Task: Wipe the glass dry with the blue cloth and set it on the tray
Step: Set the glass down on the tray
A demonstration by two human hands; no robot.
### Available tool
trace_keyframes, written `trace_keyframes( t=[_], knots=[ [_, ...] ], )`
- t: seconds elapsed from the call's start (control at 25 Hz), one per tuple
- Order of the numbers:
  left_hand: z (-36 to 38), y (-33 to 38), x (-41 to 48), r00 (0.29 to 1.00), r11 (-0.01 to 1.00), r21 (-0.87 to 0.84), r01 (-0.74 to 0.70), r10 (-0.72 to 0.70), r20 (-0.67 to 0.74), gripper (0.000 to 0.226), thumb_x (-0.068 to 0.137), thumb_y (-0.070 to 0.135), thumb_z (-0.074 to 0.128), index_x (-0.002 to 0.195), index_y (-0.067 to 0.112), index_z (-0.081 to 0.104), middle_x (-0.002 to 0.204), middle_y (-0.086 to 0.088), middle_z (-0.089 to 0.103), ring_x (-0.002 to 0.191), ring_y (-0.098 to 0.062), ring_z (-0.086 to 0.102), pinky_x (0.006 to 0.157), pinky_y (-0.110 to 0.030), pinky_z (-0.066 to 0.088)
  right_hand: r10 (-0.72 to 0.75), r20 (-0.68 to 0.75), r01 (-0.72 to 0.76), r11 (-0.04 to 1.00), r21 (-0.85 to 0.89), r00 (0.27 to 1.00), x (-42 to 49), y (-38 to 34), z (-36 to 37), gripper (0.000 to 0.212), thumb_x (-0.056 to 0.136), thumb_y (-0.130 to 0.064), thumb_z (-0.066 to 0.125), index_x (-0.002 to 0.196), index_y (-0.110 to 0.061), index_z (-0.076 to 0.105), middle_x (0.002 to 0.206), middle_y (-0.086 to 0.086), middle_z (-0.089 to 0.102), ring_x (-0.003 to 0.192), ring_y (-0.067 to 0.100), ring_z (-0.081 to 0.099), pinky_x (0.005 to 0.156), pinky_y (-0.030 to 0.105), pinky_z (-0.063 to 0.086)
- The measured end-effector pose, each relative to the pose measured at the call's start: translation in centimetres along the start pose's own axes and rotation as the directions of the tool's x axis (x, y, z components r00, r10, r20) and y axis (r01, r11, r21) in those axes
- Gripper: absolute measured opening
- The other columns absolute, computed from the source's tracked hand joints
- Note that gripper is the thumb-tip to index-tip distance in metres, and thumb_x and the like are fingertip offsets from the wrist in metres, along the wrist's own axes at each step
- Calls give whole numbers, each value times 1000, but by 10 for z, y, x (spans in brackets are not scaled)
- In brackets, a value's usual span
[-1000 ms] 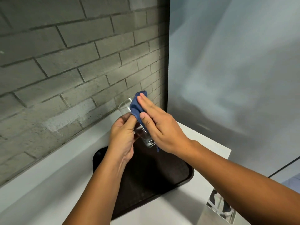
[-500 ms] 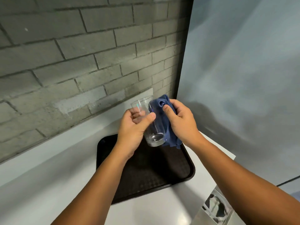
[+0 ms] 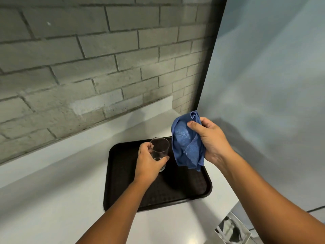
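Observation:
My left hand (image 3: 148, 160) grips a clear drinking glass (image 3: 159, 149), held upright over the far half of the dark brown tray (image 3: 186, 187). Whether the glass's base touches the tray I cannot tell, since my fingers cover it. My right hand (image 3: 212, 140) holds the bunched blue cloth (image 3: 186, 145) to the right of the glass, apart from it, above the tray's far right corner. The cloth hangs down from my fingers.
The tray lies on a white counter (image 3: 61, 173) that runs along a grey brick wall (image 3: 88, 59). A pale blue wall (image 3: 272, 85) closes the right side. A small printed card or box (image 3: 232, 229) sits at the counter's near right edge.
The cloth has come off the glass and moved right with my right hand. My left hand has lowered the glass toward the tray and turned it upright.

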State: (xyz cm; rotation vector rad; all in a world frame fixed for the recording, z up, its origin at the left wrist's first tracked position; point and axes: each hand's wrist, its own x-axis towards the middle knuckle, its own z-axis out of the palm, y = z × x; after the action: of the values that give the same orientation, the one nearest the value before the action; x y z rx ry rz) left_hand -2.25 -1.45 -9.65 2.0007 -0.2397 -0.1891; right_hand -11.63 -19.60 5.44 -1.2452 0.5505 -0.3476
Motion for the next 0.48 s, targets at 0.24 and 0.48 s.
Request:
trace_keyframes(
  t=[0.24,0.48],
  knots=[
    [7,-11,-4,999,1000,-9,17,-17,-37,75,75,29,106,127,24,53,135,-1,61,112,-12,71,95,-30,59,-71,58,72,997,-5,996,-3,-4,11,11,99,-12,74,106,-19,77,101,7,84,88,18,80,83,37,66],
    [-2,-8,-11,997,999,11,43,-44,58,110,77,36,105,165,16,43,167,-7,48,147,-26,60,118,-36,51,-224,100,243,928,-282,969,-4,-5,15,12,101,-16,73,110,-23,77,109,7,83,106,28,80,92,47,66]
  ],
)
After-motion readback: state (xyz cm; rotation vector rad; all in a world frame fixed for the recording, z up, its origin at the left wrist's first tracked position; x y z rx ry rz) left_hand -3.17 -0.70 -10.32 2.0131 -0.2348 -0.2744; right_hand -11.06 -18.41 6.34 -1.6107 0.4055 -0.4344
